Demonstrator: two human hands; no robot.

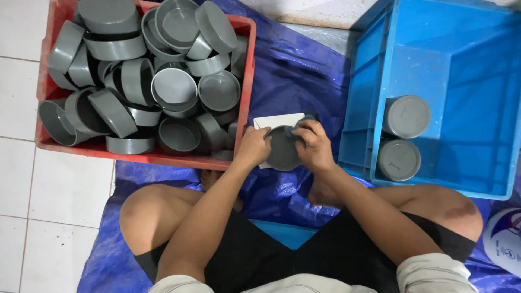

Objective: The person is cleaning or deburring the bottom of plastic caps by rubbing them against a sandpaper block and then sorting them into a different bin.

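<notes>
Person seated cross-legged on blue tarp [296, 70] over tiled floor, both hands working one grey cap [283, 149] held low between the knees, centre of scene. Left hand [254, 145] closed on cap's left rim; right hand [313, 146] closed on its right/far rim, fingers curled over the edge. A white card or sheet [278, 120] sits directly behind the cap, touching it, far side; whether it is a label, wipe or backing, cannot tell. Red crate [247, 81], far left, heaped w/ like grey caps, mixed orientations, some nested. Blue crate [434, 32], right, holds two grey caps [406, 116] [399, 159] side by side at its near-left wall, closed face up. Assessment: step in hand appears to be fitting or checking the sheet against the cap. To do it well: keep cap steady w/ left grip, let right hand do the fine work; keep rim square to the sheet so nothing creases; thumbs clear of the working face. Risk: cap is smooth and round, could slip or roll off toward the tarp if either grip eases. Cap interior not visible from head view, so condition unverified.
</notes>
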